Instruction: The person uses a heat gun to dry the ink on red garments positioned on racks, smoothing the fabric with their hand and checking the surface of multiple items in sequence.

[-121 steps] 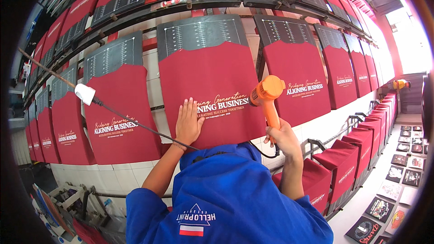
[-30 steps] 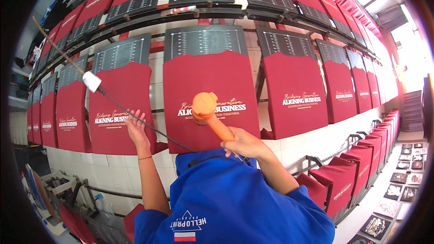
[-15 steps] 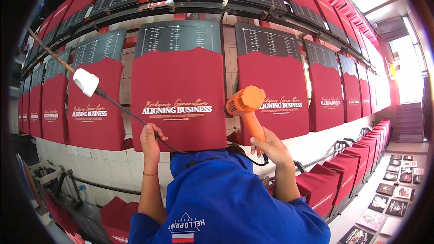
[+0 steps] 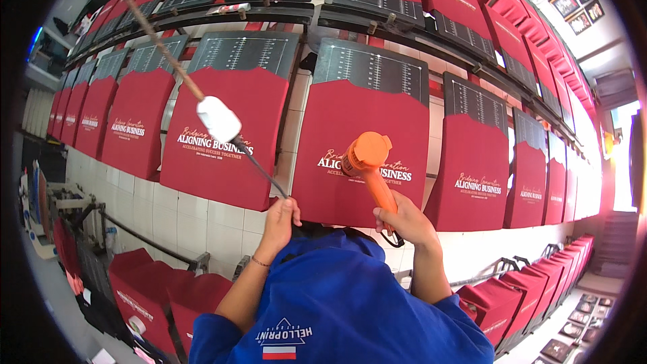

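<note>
Over a red-clad board (image 4: 372,71), right fingers (image 4: 384,215) grip a heat gun (image 4: 375,175)

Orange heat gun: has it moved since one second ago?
Yes, rightward: the heat gun was over one red-covered board; now it is over the next board on the right.

From the head, the fisheye camera is looking down, near the left hand (image 4: 276,224) and right hand (image 4: 408,219), facing red cloths (image 4: 367,121) beyond.

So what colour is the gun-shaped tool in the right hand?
The gun-shaped tool in the right hand is mostly bright orange; the head view shows it.
</note>
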{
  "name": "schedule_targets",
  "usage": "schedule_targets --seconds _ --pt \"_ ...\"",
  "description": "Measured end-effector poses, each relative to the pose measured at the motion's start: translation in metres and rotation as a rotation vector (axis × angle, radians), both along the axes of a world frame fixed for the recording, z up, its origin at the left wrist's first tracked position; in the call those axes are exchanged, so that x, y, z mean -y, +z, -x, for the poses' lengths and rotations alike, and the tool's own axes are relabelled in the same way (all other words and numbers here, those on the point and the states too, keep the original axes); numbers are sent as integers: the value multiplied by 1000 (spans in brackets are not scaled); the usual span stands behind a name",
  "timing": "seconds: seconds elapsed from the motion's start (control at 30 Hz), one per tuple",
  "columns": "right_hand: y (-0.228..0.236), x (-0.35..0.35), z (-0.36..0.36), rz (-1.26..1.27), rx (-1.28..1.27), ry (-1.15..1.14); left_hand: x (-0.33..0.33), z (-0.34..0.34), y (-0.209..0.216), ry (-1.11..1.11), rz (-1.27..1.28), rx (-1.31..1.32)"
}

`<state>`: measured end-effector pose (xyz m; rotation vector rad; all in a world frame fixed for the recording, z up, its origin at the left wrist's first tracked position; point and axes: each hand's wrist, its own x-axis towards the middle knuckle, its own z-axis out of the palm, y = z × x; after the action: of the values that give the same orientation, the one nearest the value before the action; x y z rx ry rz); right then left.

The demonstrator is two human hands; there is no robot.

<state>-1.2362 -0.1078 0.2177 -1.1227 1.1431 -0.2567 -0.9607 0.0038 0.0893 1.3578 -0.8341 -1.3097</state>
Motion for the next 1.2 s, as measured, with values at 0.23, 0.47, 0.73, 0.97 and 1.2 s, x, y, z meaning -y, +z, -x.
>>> schedule_targets --seconds 0.23,0.47,0.73,0.97,1.2 --pt "-4 38 2 -128 67 135 -11 3 -38 225 31 672" --pt "-2 49 -26 -67 3 234 14 -81 -89 670 -153 1298" --pt "-11 46 -44 -11 -41 292 38 -82 -90 719 -462 1431" --pt "-8 41 -51 -2 -69 313 40 -84 -91 733 -456 1368" --pt "-3 42 -59 -15 -94 291 42 -84 -87 751 -500 1334"
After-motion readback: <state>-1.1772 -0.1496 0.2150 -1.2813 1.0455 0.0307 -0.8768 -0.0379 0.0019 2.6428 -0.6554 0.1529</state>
